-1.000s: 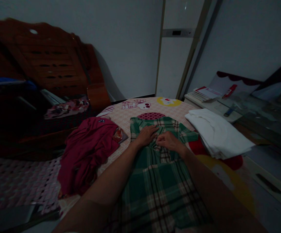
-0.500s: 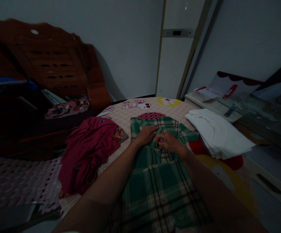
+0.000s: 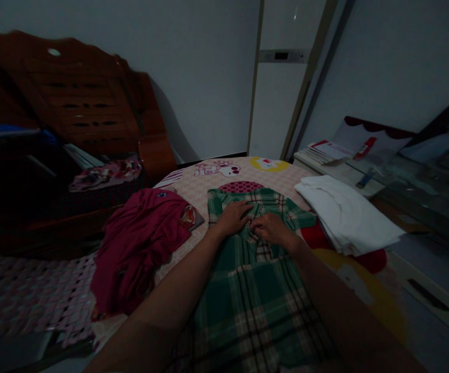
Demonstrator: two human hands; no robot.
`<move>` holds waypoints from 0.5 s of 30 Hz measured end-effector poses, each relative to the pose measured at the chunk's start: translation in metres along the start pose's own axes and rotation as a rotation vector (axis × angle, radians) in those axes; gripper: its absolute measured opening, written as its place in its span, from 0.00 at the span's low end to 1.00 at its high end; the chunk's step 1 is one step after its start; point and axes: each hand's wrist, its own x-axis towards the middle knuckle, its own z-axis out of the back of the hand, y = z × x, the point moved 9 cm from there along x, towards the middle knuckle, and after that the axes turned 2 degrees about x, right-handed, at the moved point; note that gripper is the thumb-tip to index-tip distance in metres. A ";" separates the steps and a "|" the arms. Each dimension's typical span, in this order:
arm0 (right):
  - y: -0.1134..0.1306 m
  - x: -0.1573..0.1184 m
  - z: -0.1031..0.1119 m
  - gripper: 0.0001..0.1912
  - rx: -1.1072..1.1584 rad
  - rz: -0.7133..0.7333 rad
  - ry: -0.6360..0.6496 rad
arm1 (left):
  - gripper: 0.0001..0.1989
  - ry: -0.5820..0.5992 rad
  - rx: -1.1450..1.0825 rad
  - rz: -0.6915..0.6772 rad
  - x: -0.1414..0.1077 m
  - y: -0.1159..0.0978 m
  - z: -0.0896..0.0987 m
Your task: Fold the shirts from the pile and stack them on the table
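Note:
A green plaid garment [image 3: 247, 300] lies spread on a round table with a pink patterned cloth [image 3: 274, 178]. My left hand [image 3: 234, 216] rests on the upper part of the garment, its fingers laid flat over the fabric. Just to its right, my right hand [image 3: 270, 227] has its fingers bent together in a pinch on the green fabric near the garment's front. The two hands are close but apart. Dim light hides the fingertips in part.
A crumpled dark pink garment [image 3: 142, 243] lies left of the plaid one. Folded white cloth [image 3: 348, 212] sits at the right edge. Beyond are a wooden chair [image 3: 80, 103], a woven pink seat [image 3: 33, 290] and a glass-topped cabinet [image 3: 422, 191].
The view has shifted very slightly. My right hand's fingers have drawn in a little on the fabric; my left hand stays nearly in place.

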 end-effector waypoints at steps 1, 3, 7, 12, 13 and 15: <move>0.000 0.000 0.000 0.13 0.005 -0.004 0.004 | 0.23 -0.006 0.042 0.034 0.001 0.001 -0.001; 0.002 0.001 0.000 0.13 0.016 -0.010 0.014 | 0.23 -0.029 0.096 0.098 0.002 0.005 -0.002; 0.003 0.001 0.011 0.14 0.062 -0.019 0.033 | 0.22 -0.086 0.055 0.129 0.002 0.010 0.003; -0.045 -0.015 0.074 0.14 -0.048 -0.251 -0.156 | 0.21 -0.175 -0.199 0.022 -0.003 0.004 0.025; -0.061 -0.023 0.088 0.14 -0.113 -0.343 -0.196 | 0.21 -0.174 -0.247 -0.016 -0.003 -0.001 0.028; -0.091 -0.041 0.108 0.15 -0.217 -0.505 -0.247 | 0.21 -0.138 -0.339 -0.095 -0.004 -0.013 0.029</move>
